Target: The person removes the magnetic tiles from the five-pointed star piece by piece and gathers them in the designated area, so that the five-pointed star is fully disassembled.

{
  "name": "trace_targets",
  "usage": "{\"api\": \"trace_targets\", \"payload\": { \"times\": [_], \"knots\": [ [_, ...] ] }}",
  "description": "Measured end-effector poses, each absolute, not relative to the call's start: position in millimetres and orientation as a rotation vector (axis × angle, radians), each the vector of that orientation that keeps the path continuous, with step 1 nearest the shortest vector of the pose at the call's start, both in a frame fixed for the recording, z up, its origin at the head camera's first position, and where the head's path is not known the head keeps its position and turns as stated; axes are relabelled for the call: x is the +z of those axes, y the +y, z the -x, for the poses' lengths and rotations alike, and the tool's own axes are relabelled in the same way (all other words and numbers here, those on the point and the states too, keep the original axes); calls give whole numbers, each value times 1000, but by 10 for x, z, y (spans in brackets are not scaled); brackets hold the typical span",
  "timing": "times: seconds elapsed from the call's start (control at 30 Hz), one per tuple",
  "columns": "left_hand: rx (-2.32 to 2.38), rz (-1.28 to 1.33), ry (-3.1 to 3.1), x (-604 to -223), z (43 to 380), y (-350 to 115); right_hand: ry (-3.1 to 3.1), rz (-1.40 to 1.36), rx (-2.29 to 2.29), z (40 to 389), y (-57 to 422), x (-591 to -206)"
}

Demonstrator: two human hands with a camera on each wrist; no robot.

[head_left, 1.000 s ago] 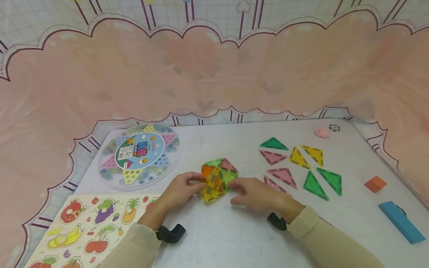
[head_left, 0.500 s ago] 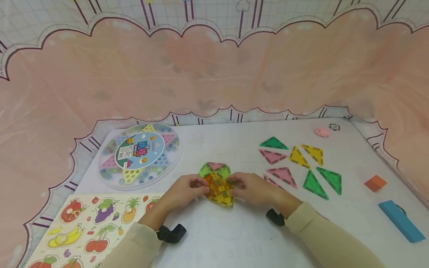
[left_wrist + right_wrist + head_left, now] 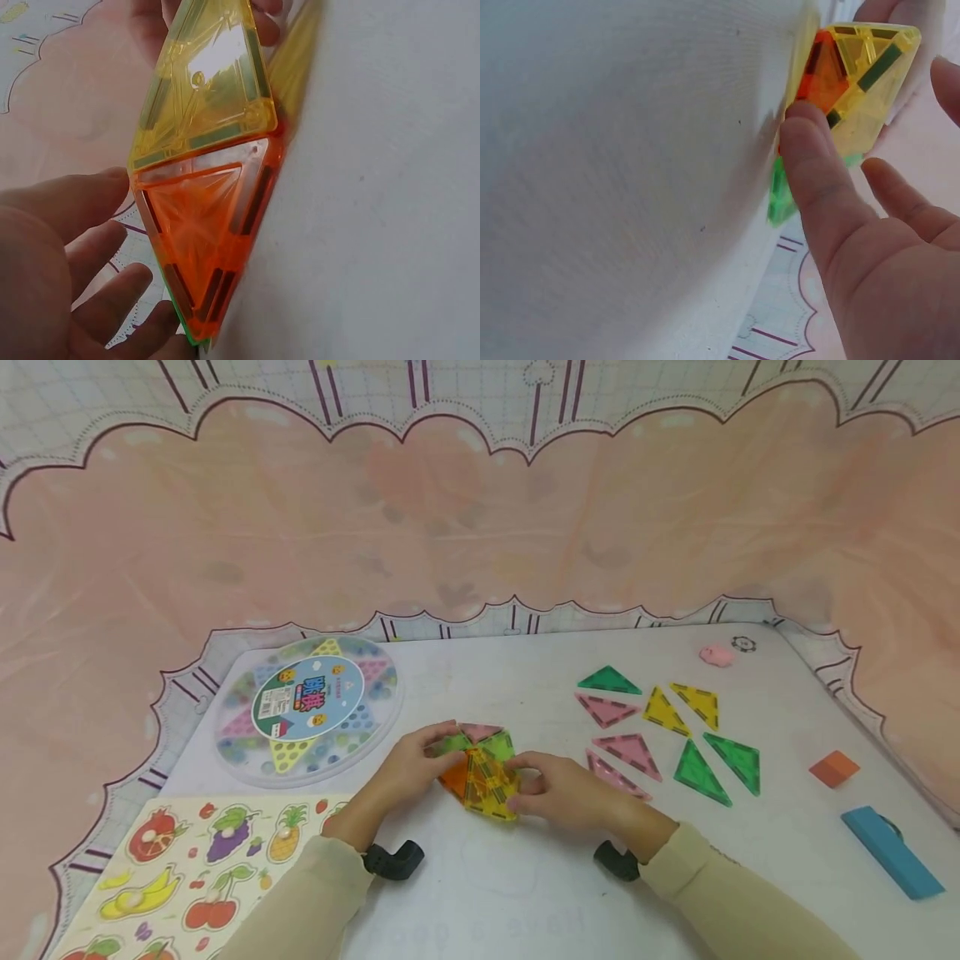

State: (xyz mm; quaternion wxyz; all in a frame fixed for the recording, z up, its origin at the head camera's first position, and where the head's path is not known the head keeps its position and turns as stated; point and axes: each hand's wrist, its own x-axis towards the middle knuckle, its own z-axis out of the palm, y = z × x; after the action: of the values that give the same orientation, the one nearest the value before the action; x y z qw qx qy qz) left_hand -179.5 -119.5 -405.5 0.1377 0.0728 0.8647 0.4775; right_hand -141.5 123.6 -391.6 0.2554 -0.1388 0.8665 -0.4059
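A small raised cluster of translucent magnetic tiles (image 3: 491, 783) stands on the white table between my hands. Yellow and orange triangles face me, with light green and pink ones behind. My left hand (image 3: 408, 768) is at its left side; in the left wrist view the thumb (image 3: 97, 196) meets the edge near the orange tile (image 3: 196, 232), and the other fingers are spread loosely. On the opposite side is my right hand (image 3: 566, 789). One of its digits (image 3: 814, 154) lies against the tiles in the right wrist view, the others held apart.
Loose triangular tiles in green (image 3: 701, 772), pink (image 3: 628, 753) and yellow (image 3: 666, 712) lie to the right. Beyond them are an orange piece (image 3: 834, 769), a blue block (image 3: 892, 852) and a pink pig figure (image 3: 716, 655). A round game board (image 3: 378, 714) and fruit puzzle board (image 3: 183, 868) lie left.
The tile cluster has turned and its pink tile now points away at the back. My left hand has shifted up along the left side; my right hand has closed in on the right side.
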Motion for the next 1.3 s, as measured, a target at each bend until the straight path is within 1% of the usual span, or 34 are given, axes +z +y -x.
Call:
{"api": "trace_targets", "payload": {
  "times": [0.37, 0.7, 0.97, 1.3],
  "knots": [
    [1384, -196, 2473, -4104, 1748, -1197, 2397, 312, -1137, 1470, 1263, -3921],
    [1352, -386, 2538, -4144, 1812, -1114, 2445, 273, -1086, 1465, 1280, -3923],
    [1376, -494, 2557, -4138, 1809, -1024, 2375, 279, -1183, 1492, 1281, -3938],
    [1397, -504, 2591, -4157, 1804, -975, 2326, 341, -1206, 1536, 1268, -3944]
  ]
}}
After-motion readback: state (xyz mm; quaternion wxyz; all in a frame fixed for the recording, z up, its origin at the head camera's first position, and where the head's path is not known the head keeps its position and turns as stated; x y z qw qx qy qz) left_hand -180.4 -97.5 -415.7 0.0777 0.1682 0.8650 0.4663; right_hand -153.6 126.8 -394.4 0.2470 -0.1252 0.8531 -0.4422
